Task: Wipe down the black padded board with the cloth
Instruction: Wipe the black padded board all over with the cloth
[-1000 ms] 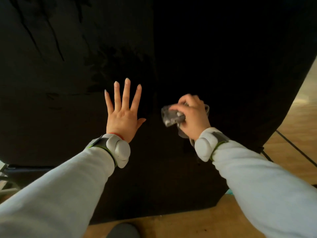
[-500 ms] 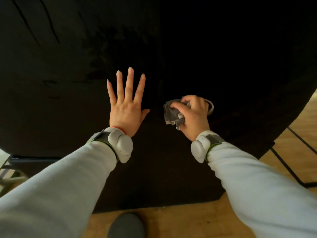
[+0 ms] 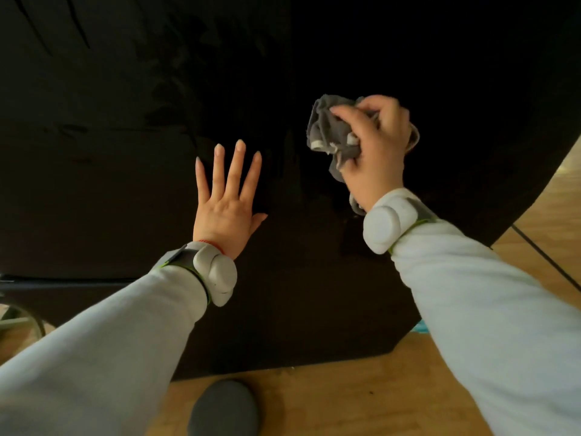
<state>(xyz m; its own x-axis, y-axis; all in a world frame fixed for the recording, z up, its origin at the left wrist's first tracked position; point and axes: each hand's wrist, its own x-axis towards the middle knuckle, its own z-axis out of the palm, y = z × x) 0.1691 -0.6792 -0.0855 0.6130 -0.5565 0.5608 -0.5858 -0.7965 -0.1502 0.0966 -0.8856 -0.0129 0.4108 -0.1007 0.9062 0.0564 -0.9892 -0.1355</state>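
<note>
Right hand clamped on crumpled grey cloth, fingers and thumb curled round it. Cloth is held at the black padded board, right of centre; whether it actually touches the surface cannot be told. Left hand lies flat on the board with fingers straight and spread, holding nothing, lower than the cloth, to its left and apart from it.

Around: the board fills most of the view. Pale wrist device on left wrist, another wrist unit on right. Light grey sleeves cross the lower corners and cover parts of the board's lower edge. Wooden floor shows below and to the right, with a black floor line at the right. Dark grey rounded shape on the floor at the bottom, cut off by the frame; unclear what it is.

Hard to see: part of the cloth is hidden behind the right palm, with a tail showing near the wrist. Right half of the board is too dark for detail; faint streaks and dark lines show upper left. Teal scrap at the board's lower right corner is mostly behind the right sleeve. Metal frame bits at the left edge are cut off.
</note>
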